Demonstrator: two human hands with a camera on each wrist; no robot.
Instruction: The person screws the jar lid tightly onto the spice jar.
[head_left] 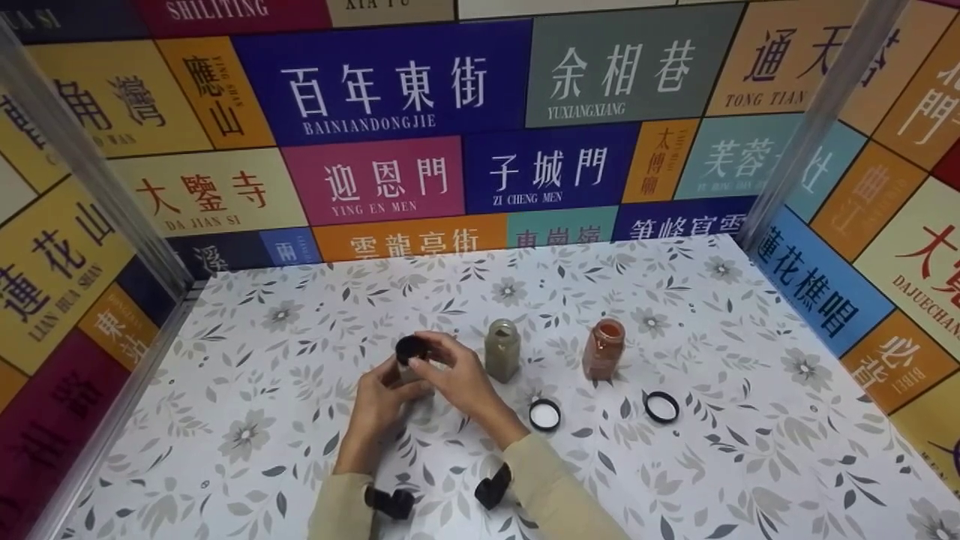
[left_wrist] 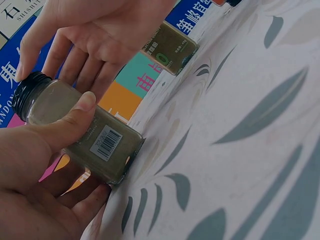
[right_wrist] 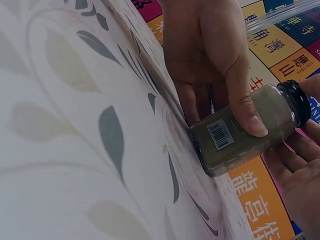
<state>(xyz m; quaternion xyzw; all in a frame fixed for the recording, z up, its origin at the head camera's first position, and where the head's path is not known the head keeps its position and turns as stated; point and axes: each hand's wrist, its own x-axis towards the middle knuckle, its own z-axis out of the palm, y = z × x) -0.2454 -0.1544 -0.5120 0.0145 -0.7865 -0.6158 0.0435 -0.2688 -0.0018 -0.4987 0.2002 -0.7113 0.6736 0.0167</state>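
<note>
Left hand grips capped olive-powder jar, leftmost of three on my feed; right hand pinches its black cap. Rightward I see open olive-powder jar, black-rimmed lid, open orange-powder jar, second lid.

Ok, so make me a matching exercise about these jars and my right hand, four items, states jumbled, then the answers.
Things:
1. Held jar
2. Middle jar
3. Rightmost jar
4. Right hand

States:
A. Open, reddish
B. Fingers at the black cap
C. Cap sitting on its mouth
D. Open, greenish

Pairs: 1-C, 2-D, 3-A, 4-B
</note>
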